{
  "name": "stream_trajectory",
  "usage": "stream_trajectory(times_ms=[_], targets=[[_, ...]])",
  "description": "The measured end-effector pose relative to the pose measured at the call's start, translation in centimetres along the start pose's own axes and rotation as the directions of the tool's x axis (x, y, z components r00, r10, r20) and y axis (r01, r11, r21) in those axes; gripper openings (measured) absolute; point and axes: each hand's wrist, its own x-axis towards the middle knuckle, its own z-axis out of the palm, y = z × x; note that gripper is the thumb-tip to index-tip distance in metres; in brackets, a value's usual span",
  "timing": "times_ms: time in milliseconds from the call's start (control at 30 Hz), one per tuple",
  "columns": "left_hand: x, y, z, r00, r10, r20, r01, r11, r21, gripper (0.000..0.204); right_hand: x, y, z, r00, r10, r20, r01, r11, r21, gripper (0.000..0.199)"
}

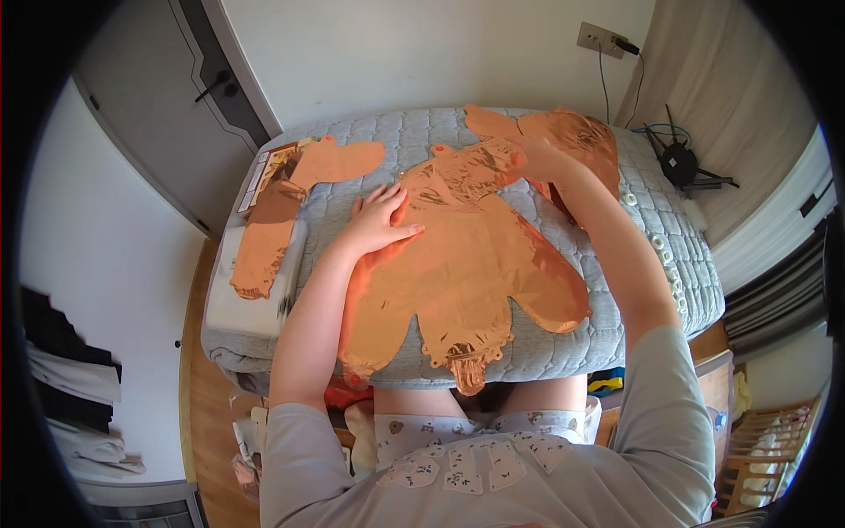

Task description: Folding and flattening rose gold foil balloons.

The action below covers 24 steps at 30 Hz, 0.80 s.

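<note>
A large, flat foil balloon (449, 255) in shiny copper-orange lies across the quilted mattress in front of me, its rounded lobes spread towards my lap. My left hand (384, 222) rests open on the balloon's left edge, thumb and fingers apart. At the balloon's upper right edge is my right hand (539, 160); its fingers blend into the similar-coloured foil, so their grip is unclear. Just beyond and beside that hand, another crumpled copper foil piece (583, 136) is partly covered by my forearm. A further flat foil piece (268, 224) lies to the left.
The grey quilted mattress (528, 356) carries a printed package (264, 172) and a clear plastic sheet (251, 312) at left. Small white rings (666, 268) line its right side. Beyond stands a black router (678, 163) with cables; a wall socket (602, 39) is behind. A grey door (150, 97) stands left.
</note>
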Motion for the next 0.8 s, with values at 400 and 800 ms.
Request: stream_trajectory(times_ms=[400, 800], targets=[[0.7, 2.2, -0.1, 1.0, -0.012, 0.005, 0.011, 0.998, 0.059, 0.104, 8.9, 1.1, 1.9, 0.966, 0.241, -0.093, -0.247, 0.967, -0.062, 0.038], [0.0, 2.0, -0.2, 0.999, -0.024, -0.03, 0.024, 1.0, 0.002, 0.102, 12.4, 1.2, 3.4, 0.913, 0.407, -0.009, -0.406, 0.909, -0.094, 0.036]])
